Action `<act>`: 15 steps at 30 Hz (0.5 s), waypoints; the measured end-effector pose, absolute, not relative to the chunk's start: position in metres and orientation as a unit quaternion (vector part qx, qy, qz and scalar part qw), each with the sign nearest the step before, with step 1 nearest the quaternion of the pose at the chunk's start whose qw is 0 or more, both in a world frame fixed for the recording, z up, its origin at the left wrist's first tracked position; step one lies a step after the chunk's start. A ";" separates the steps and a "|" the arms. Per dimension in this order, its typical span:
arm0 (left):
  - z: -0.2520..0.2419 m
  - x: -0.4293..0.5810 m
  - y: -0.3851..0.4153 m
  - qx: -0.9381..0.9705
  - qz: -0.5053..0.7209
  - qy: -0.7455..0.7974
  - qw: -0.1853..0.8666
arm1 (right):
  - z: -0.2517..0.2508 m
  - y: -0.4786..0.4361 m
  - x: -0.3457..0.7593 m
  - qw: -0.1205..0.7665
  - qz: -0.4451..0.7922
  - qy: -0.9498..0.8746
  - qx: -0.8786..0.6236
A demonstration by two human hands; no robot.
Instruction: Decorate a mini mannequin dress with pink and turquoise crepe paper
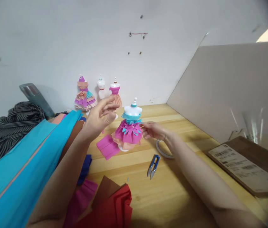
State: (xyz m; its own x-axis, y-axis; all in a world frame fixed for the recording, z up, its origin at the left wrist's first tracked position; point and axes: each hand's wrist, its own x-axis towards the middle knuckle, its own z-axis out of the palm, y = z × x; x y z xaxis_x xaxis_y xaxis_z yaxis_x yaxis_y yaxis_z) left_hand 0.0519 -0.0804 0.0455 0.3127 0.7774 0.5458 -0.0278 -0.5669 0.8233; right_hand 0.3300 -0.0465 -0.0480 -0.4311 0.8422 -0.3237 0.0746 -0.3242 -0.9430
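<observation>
"Head view: where's the dressed mannequin [132, 122]?"

"Upright on the desk [169, 190], right hand [156, 129] at its skirt's [127, 136] edge; whether it's pinching, I can't tell!"

"And the left hand [102, 117]?"

"Raised near it, open and loosely curled; blue snips [156, 162] lie nearer us!"

Left fingers [109, 106] raised, loosely curled; right fingers [149, 125] lower, bent.

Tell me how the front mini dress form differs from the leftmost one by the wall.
The front dress form has a turquoise bodice below bare white shoulders; the leftmost dress form has a peach band below a purple top. The front dress form's skirt is mainly magenta with a flower; the leftmost dress form's is peach and purple ruffles. Both stand upright.
</observation>
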 end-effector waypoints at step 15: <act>0.030 0.075 -0.080 0.750 0.431 0.319 0.387 | -0.069 -0.063 0.254 0.511 0.737 -0.290 -0.336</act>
